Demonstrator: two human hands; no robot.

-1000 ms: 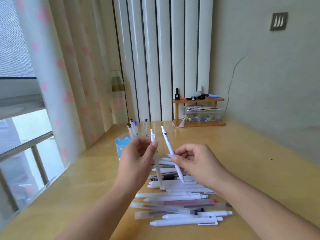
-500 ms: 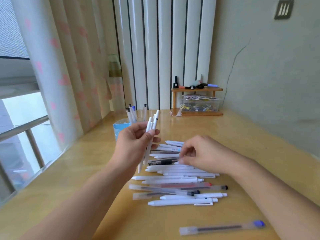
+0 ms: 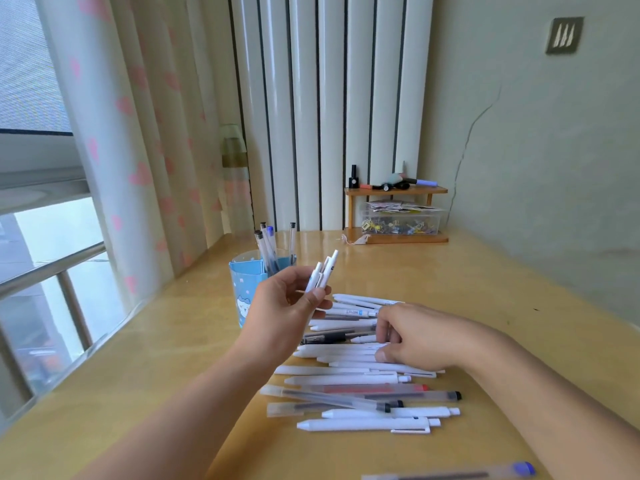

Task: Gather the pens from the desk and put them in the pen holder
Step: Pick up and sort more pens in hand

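White plastic pens point(image 3: 320, 277), now two, bundling in left hand point(image 3: 282, 306); right hand point(image 3: 412, 336) fingers point(image 3: 381, 332) now pinching another off wooden counter point(image 3: 485, 289).

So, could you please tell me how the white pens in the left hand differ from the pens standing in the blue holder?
The white pens are opaque, while the pens in the pen holder have clear barrels with dark or blue caps. The white pens are gripped in the left hand, tilted in the air; the holder's pens lean inside the pen holder. Both groups point upward.
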